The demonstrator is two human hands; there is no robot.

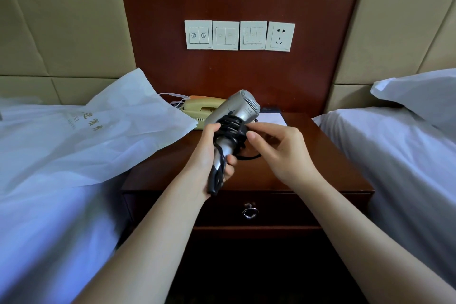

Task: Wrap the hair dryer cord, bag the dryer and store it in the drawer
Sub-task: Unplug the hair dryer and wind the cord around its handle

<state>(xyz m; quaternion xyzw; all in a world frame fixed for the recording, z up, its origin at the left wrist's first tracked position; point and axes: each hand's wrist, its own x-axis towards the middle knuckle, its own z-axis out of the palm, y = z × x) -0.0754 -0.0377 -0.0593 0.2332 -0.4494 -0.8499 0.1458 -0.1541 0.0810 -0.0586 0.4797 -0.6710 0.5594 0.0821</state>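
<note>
Gripping the hair dryer by its handle over the worktop, the left hand steadies it while the right hand pinches the cord at its coils, which could spring loose if that pinch slackens.

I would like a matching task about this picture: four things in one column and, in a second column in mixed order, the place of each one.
Things
1. hair dryer
2. cord
3. white bag
4. telephone

Places
A. at the back of the nightstand
B. gripped by its handle in the left hand
C. lying on the left bed
D. wound round the hair dryer, pinched by the right hand

Pairs: 1-B, 2-D, 3-C, 4-A
</note>
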